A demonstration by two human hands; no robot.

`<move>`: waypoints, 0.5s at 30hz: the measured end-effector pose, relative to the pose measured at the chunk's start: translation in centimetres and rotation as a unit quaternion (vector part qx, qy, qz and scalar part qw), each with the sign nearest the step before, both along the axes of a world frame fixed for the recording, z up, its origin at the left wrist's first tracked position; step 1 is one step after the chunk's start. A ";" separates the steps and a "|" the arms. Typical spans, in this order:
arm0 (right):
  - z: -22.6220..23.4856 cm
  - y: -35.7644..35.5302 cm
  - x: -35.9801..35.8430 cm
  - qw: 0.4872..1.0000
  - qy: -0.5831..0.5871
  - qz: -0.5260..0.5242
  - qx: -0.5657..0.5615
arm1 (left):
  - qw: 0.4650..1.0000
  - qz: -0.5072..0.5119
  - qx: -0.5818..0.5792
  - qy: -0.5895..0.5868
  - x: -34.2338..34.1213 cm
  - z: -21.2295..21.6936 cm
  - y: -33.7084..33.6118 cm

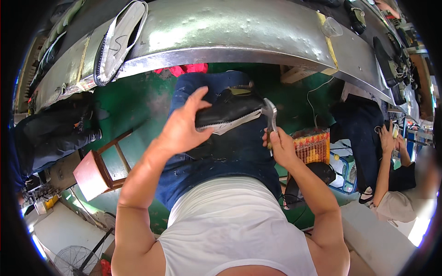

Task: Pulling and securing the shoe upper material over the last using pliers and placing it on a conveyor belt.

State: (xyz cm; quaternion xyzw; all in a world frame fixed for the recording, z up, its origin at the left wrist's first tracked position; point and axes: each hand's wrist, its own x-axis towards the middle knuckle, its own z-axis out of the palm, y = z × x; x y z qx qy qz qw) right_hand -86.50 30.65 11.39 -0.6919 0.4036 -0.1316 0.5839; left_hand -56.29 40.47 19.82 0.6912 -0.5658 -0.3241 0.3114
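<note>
A black shoe upper with a pale sole edge and white stitching lies sideways over my lap. My left hand is around its toe end, thumb low by the sole edge and fingers over the top. My right hand is closed on a hammer, gripping it by the handle. The hammer's metal head is right beside the heel end of the shoe; whether they touch I cannot tell. Part of the shoe under my left palm is hidden.
A metal-topped bench runs across ahead of me, with another unfinished shoe and a clear plastic cup on it. More shoes lie at the right. A wooden stool stands left; a co-worker's hands show right.
</note>
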 end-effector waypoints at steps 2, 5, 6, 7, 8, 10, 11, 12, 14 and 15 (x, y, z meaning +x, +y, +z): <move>-0.6 -0.1 -0.3 0.993 -0.054 -0.076 0.071 | 0.990 0.014 -0.070 0.120 0.3 2.1 -1.5; -0.1 -0.5 -0.1 0.995 -0.014 -0.053 0.080 | 0.951 0.040 -0.098 0.292 -0.2 3.1 -4.3; 0.2 -0.5 -0.1 0.997 0.032 -0.026 0.066 | 0.936 0.048 -0.081 0.339 -0.4 2.5 -5.4; 0.1 -0.6 0.0 0.997 0.030 -0.026 0.065 | 0.960 0.055 -0.096 0.256 -0.3 1.3 -6.7; -0.1 -0.6 0.0 0.998 0.020 -0.004 0.058 | 0.981 0.078 -0.018 0.176 -0.2 0.3 -8.0; 0.1 -0.4 0.2 0.998 0.009 0.023 0.053 | 0.957 0.119 0.150 0.217 0.0 -4.5 -9.6; 0.6 -0.4 0.3 0.997 0.037 0.052 0.046 | 0.949 0.106 0.172 0.244 -0.3 -7.2 -8.5; 0.8 -0.7 0.4 0.994 0.065 0.080 0.038 | 0.939 0.091 0.193 0.271 -0.6 -9.1 -7.0; 1.8 -1.2 0.3 0.984 0.112 0.134 0.045 | 0.947 0.088 0.026 0.307 -2.5 -9.9 -3.1; 3.1 -1.4 0.8 0.980 0.106 0.164 0.029 | 0.955 0.103 0.086 0.263 -2.5 -10.6 -0.7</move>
